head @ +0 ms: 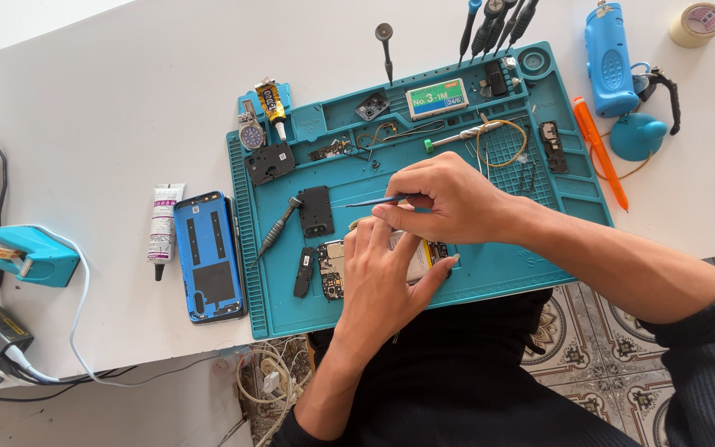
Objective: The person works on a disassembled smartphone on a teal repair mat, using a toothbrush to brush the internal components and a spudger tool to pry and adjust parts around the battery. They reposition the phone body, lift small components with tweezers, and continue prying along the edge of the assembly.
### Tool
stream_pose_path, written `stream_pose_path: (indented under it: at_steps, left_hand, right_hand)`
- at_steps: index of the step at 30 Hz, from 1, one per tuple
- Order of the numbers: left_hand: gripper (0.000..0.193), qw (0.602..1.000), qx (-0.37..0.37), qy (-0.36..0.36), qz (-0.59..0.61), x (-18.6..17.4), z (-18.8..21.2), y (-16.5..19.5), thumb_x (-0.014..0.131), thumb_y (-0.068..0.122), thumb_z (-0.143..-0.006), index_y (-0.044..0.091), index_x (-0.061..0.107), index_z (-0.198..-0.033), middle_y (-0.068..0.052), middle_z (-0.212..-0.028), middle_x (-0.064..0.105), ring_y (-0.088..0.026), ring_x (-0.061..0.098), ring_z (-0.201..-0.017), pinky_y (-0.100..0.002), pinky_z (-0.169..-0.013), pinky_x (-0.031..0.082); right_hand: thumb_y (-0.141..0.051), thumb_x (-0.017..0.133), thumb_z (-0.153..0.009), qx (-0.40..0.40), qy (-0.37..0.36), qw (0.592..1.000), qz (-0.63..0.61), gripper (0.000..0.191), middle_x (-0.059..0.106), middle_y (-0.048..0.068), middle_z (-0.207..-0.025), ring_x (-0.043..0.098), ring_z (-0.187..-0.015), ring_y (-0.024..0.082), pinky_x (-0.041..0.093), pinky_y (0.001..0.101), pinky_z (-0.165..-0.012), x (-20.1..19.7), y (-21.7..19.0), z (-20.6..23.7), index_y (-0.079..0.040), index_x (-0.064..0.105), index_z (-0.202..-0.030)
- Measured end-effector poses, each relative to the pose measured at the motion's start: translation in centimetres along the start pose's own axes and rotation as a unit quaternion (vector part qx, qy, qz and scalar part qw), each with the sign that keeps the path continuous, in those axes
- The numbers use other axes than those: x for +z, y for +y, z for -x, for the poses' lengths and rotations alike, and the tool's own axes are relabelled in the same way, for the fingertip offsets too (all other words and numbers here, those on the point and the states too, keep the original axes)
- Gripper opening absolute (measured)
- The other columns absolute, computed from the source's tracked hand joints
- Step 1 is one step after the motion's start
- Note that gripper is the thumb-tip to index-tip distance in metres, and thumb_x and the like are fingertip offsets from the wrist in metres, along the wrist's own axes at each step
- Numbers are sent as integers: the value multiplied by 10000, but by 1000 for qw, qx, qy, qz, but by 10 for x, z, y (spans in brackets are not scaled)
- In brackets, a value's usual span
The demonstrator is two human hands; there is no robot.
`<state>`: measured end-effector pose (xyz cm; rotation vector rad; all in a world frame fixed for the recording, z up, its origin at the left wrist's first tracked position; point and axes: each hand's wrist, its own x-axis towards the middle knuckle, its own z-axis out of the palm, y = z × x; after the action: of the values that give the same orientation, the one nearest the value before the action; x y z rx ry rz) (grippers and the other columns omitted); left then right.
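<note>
My left hand (385, 277) lies flat over an opened phone (332, 269) on the teal repair mat (473, 273), pressing it down; the phone's circuit board shows at the left of my fingers. My right hand (444, 199) is shut on thin blue tweezers (371, 201), whose tip points left just above my left fingertips. A black rectangular cover part (315, 210) and a small black strip (304, 271) lie just left of the phone. A grey screwdriver (275, 233) rests slanted beside them.
A blue phone back cover (208, 255) and a white glue tube (161, 219) lie left of the mat. Small parts, a staple box (437, 98), a watch (251, 132) and wire fill the mat's upper trays. Screwdrivers (494, 25), blue tool (610, 58), orange pen (600, 151), tape roll (698, 23) sit behind.
</note>
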<state>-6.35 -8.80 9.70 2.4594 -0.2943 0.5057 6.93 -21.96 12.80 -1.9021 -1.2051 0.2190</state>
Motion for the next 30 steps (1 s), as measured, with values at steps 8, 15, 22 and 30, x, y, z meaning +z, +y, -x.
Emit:
stream_pose_path:
  at_steps: [8, 15, 22, 30]
  left_hand:
    - [317, 999, 26, 29, -20, 0, 0, 2, 778, 432, -905, 163, 751, -1070, -139, -1248, 616, -314, 543, -1125, -451, -892, 429]
    - [282, 998, 39, 45, -12, 2, 3, 1, 810, 398, -897, 133, 760, -981, -141, -1132, 631, -334, 578, -1112, -479, -888, 453]
    - [252, 997, 47, 61, -4, 2, 7, -2, 822, 362, -887, 132, 770, -977, -122, -1159, 637, -311, 592, -1120, -473, -894, 489]
    - [296, 997, 18, 77, -12, 7, 10, -4, 851, 403, -890, 145, 774, -1014, -79, -1113, 630, -263, 601, -1072, -432, -840, 485]
  right_hand:
    - [-252, 735, -930, -8, 1, 1000, 5, 263, 621, 36, -588, 547, -458, 115, 385, 288, -423, -2, -2, -1, -38, 718, -776]
    - [-228, 746, -920, -8, 0, 1000, 6, 242, 628, 36, -603, 561, -470, 125, 400, 290, -433, -2, -2, -1, -36, 710, -777]
    - [-215, 752, -915, -5, 2, 1000, 14, 235, 621, 35, -591, 552, -465, 132, 389, 294, -434, 0, -2, -3, -37, 705, -768]
    - [-230, 741, -926, -7, -5, 1000, 5, 251, 633, 30, -603, 563, -470, 121, 391, 292, -434, -1, 0, -3, -36, 704, -770]
